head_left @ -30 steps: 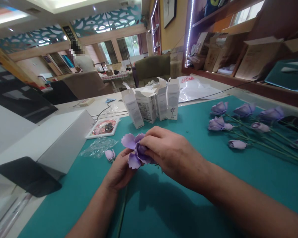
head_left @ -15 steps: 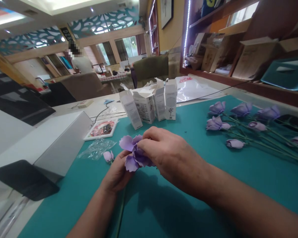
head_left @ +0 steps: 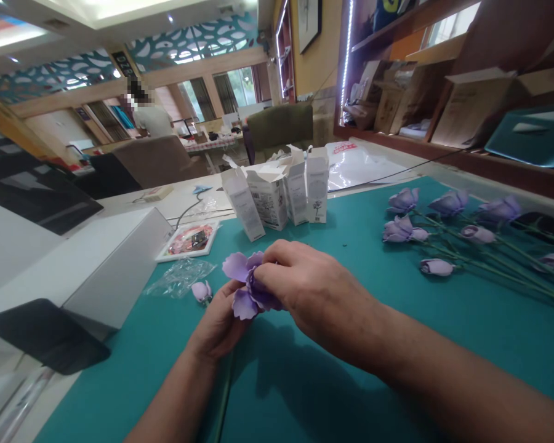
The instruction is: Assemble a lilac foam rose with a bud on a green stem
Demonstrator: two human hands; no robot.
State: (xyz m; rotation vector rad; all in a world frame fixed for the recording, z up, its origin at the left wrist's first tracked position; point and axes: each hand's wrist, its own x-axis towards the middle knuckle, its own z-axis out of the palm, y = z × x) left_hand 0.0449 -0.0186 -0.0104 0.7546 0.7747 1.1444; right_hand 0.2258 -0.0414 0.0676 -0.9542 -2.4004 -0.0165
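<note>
An artificial purple flower (head_left: 245,303) with spread, wavy-edged petals is held between both hands above the green mat. My left hand (head_left: 222,321) is closed around its underside, with most of the fingers hidden behind the petals. From above, my right hand (head_left: 311,294) pinches the flower's centre between thumb and bent fingers. A green stem (head_left: 224,394) runs down toward the near edge below my left hand; its join to the flower is hidden. A small lilac bud (head_left: 202,291) sticks out just left of my left hand.
Several lilac flowers (head_left: 399,229) on long stems lie at the right of the green mat (head_left: 351,271). Opened white boxes (head_left: 242,206) stand at the back. To the left are clear plastic wrap (head_left: 180,277), a framed picture (head_left: 189,240) and a large white box (head_left: 120,271). A person (head_left: 154,120) is far behind.
My right hand has shifted very slightly down at the flower's centre. My left hand and the flower stay almost in place.
</note>
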